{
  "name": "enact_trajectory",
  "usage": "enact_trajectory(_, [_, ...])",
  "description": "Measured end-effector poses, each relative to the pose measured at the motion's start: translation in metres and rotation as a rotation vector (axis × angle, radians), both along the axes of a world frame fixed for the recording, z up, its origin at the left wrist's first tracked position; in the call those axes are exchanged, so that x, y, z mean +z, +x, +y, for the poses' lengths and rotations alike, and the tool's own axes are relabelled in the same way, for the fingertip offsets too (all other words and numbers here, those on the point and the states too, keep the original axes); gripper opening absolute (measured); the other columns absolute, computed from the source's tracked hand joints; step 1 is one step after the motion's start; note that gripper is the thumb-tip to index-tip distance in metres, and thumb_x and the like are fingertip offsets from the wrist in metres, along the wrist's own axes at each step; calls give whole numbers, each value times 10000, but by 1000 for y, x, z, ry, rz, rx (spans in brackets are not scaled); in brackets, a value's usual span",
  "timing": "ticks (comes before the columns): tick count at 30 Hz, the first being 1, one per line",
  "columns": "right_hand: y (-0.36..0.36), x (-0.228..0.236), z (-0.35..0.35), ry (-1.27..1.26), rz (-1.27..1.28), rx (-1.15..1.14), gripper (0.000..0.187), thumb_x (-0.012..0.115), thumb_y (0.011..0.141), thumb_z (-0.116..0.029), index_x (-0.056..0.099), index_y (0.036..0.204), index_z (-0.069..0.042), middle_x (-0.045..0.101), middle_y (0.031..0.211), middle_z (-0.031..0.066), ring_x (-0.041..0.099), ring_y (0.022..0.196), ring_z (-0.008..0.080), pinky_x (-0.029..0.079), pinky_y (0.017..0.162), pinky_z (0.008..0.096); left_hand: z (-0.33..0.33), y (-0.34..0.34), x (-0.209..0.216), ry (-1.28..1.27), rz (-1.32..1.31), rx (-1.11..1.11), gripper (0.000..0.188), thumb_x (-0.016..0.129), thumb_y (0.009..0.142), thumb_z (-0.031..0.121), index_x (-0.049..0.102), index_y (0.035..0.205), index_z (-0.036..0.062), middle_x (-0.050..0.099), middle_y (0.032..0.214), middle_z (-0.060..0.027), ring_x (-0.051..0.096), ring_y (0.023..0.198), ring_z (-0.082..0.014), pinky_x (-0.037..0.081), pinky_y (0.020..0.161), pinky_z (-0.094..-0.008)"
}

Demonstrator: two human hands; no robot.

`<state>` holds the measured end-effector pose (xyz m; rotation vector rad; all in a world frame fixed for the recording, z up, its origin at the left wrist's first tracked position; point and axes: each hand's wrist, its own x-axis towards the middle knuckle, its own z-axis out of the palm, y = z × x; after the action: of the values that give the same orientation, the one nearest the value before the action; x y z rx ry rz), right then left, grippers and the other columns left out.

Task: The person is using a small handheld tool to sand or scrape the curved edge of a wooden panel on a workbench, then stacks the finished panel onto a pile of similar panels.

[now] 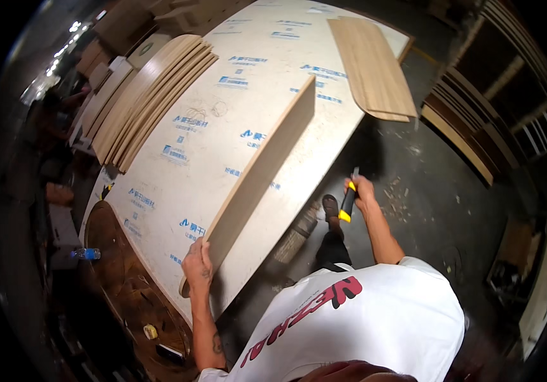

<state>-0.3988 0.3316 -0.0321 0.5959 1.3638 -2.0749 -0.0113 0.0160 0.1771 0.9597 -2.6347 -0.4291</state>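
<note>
Two hands are busy here. The left hand is closed on the near end of one board, and the right hand is wrapped around a yellow and black knife. The board stands tall on its long thin edge, on the white table, near the side where the person stands. The knife is past the table's side, well apart from the board. Now for what could go wrong. The board could tip over flat, as it stands on a thin edge and I see just one hand on it, at one end. If it tips toward the person, it could slide off and hit a foot. The knife could nick skin too: a grey tip, maybe the blade, sticks out by the thumb, and a slip could make it cut. Now I count. I see one board standing, one knife held, and two boards lying at the far right corner, one on the other. The left pile has at least five boards, but they sit too tight to count for sure. One bottle is off to the left.
</note>
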Motion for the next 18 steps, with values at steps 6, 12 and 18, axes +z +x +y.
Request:
enact_trajectory(6, [-225,-25,-148,372,502,295,357,587,927,-135,621,1260,-13,700,946,168,684,794,240,564,691,399,28,-197,-12,30,94,8,270,598,1001,258,682,1133,37,717,958,-224,688,814,-429,549,715,-499])
enact_trajectory(12, [-239,-26,-151,581,865,403,517,619,954,-181,528,1417,31,616,1353,258,581,1267,422,447,1082,396,36,-337,-3,-46,-40,105,314,584,1000,367,681,1012,69,701,941,-186,667,864,-407,529,742,-493])
enact_trajectory(18, [-161,-19,-93,665,1028,460,475,586,969,-181,544,1367,74,641,1282,291,625,1197,416,472,1046,427,-20,-297,69,10,287,162,253,552,1015,303,700,964,104,695,906,-166,660,817,-392,515,734,-459])
